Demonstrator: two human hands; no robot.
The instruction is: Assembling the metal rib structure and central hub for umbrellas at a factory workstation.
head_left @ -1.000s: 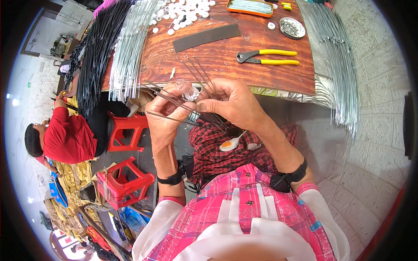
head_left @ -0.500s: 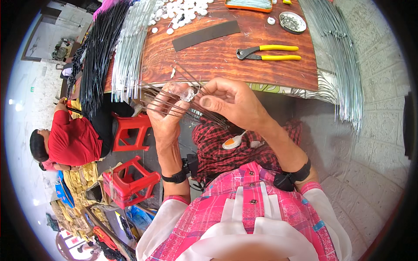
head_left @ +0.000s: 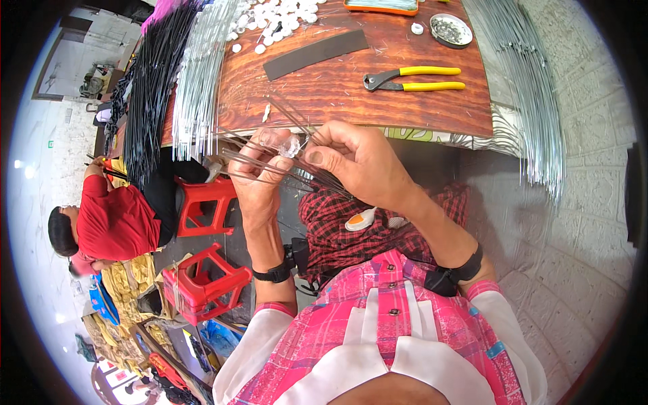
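Just in front of the wooden table's near edge, my left hand (head_left: 255,177) is closed round several thin dark wires (head_left: 270,170) and a small clear, faceted plastic piece (head_left: 290,146). The wires fan out between its fingers to both sides. From the right, my right hand (head_left: 368,164) pinches close beside the clear piece, thumb and fingers at the wires where they meet it. Its fingertips partly hide what they grip. Yellow-handled end-cutting pliers (head_left: 428,86) lie on the table beyond my right hand. A dark flat strip (head_left: 316,54) rests farther back.
White round caps (head_left: 290,19), an orange tray (head_left: 383,8) and a dish of small metal bits (head_left: 451,31) sit on the table (head_left: 432,111). Silver wires (head_left: 533,101) hang over its right side, black wires (head_left: 152,94) on the left. Red stools (head_left: 209,283) and a person in red (head_left: 125,216) are left.
The view has shifted slightly. Both hands keep nearly the same hold on the wires and the clear piece; the wires have turned a little.
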